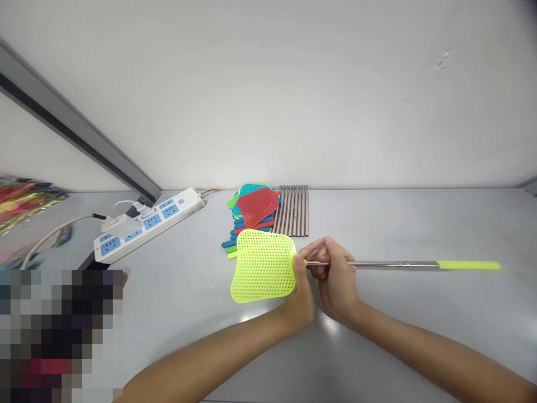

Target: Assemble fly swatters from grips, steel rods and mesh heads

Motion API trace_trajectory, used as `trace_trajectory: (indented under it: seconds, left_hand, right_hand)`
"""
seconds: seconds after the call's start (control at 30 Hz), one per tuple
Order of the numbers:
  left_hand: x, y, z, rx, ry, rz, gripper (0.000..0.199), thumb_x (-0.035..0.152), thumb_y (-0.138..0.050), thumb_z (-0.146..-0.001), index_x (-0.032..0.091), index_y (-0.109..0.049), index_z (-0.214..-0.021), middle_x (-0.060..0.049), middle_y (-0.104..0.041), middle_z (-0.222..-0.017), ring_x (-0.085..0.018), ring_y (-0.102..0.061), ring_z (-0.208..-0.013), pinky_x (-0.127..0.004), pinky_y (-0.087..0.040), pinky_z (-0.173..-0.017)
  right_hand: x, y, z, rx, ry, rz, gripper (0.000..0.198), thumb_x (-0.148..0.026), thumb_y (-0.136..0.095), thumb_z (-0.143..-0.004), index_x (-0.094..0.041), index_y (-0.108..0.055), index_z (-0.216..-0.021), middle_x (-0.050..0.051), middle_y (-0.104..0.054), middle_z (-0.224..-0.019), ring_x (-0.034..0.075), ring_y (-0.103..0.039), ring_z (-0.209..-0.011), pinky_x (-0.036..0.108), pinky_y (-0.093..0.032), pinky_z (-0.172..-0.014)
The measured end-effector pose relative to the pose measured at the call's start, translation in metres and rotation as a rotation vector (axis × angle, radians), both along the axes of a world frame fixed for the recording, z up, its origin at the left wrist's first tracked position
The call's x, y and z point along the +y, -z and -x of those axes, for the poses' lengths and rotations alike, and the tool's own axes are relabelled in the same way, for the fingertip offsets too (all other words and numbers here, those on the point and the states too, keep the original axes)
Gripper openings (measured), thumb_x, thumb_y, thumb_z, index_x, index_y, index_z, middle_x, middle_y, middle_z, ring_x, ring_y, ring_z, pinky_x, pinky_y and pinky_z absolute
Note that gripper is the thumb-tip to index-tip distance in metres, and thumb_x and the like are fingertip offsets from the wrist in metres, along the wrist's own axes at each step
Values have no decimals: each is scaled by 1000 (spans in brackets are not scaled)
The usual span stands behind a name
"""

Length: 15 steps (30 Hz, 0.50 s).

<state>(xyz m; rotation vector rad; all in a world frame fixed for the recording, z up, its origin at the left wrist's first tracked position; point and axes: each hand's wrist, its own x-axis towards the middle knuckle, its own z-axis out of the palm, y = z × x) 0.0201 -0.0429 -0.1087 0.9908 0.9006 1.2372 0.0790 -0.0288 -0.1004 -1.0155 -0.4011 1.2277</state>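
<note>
A yellow-green fly swatter (265,267) with a perforated head and a metal telescopic rod is held level above the grey table. My left hand (302,285) is closed at the neck of the head, its thumb pressed by the base of the mesh. Just to the right, my right hand (339,274) is closed around the thin metal rod. The rod runs on rightward to a yellow-green grip (467,265). Behind the mesh lie loose swatter heads, a red one (257,206) on top, and a row of bare metal rods (293,212).
Blue, red and green grips (229,244) lie partly hidden behind the yellow-green mesh. A white power strip (151,224) with plugs and cables stands at the left. Farther left is a plastic bag (25,201) with colourful contents. A pale wall (319,112) closes off the back.
</note>
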Motion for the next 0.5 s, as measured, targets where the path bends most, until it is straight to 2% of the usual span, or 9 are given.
trace_trajectory:
  seconds: [0.13, 0.23, 0.33, 0.5]
  left_hand:
    - [4, 0, 0, 19, -11, -20, 48, 42, -16, -88, 21, -54, -110, -5, -59, -103, -20, -52, -96, -34, -36, -87]
    - [7, 2, 0, 47, -22, -34, 49, 42, -15, -88, 21, -56, -106, -5, -61, -86, -18, -52, -87, -32, -37, -84]
    - [10, 5, -1, 38, -46, -39, 51, 44, -14, -87, 20, -56, -102, -3, -57, -71, -16, -52, -74, -31, -40, -75]
    - [18, 8, -1, 33, -158, -15, 49, 45, -18, -87, 18, -57, -96, -5, -59, -81, -16, -52, -72, -30, -40, -70]
  right_hand:
    - [3, -1, -2, 16, -44, 18, 38, -33, -51, -75, -17, -38, -44, -6, -33, -38, 7, -30, -35, 22, -24, -37]
    - [8, -5, -5, 50, -85, 27, 37, -33, -51, -75, -17, -38, -43, -6, -34, -37, 7, -30, -34, 22, -24, -37]
    - [12, -11, -8, 18, -172, 47, 37, -34, -51, -74, -17, -42, -43, -5, -37, -35, 7, -31, -34, 22, -25, -37]
    - [21, -18, -18, -85, -292, 14, 31, -34, -50, -74, -17, -49, -48, -4, -41, -35, 8, -35, -35, 21, -25, -38]
